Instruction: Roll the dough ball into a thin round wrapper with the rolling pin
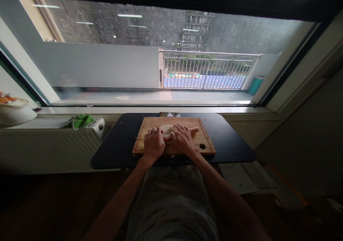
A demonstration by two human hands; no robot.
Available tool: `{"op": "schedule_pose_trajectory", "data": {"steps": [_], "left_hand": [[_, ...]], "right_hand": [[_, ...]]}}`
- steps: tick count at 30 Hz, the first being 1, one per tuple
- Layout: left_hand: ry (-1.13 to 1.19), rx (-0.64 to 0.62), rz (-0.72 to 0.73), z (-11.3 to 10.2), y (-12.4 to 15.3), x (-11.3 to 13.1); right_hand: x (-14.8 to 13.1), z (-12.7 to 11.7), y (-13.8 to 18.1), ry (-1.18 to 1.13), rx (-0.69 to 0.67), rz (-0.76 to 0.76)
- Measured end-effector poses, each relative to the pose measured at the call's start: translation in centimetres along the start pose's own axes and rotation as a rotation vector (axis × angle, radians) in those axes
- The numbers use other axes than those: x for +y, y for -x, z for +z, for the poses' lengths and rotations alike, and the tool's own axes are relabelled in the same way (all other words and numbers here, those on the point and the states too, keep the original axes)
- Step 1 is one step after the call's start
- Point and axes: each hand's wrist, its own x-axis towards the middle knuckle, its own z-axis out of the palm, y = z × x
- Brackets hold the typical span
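A wooden cutting board [171, 122] lies on a small dark table [233, 149] in front of me. On the board is a flat, pale piece of dough [166, 128], partly covered by my hands. A wooden rolling pin [194, 129] lies slantwise over the dough, its right end sticking out past my fingers. My left hand [154, 142] is closed around the pin's left end. My right hand [182, 138] is curled over the pin's middle and right part, its fingers bent over the dough.
Pale crumbs dot the table near its front edge. A small flat item [170, 114] sits behind the board. To the left stands a white radiator [53, 141] with a green cloth [83, 121] and a white pot [16, 110] on top. A large window [107, 65] rises behind the table.
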Motion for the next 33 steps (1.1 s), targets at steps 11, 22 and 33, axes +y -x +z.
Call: {"op": "schedule_pose_trajectory", "data": {"steps": [11,22,33], "left_hand": [[0.024,0.045,0.037,0.3,1.2,0.2],[0.446,0.191,-0.042,2.6,-1.0,-4.7],[0.403,0.278,-0.028,2.9,-0.8,-4.0]], "right_hand": [[-0.5,-0.8,1.4,-0.046,-0.037,0.035],[-0.4,1.0,-1.0,0.05,0.025,0.041],[0.0,2.2,-6.9,0.084,-0.128,0.095]]}}
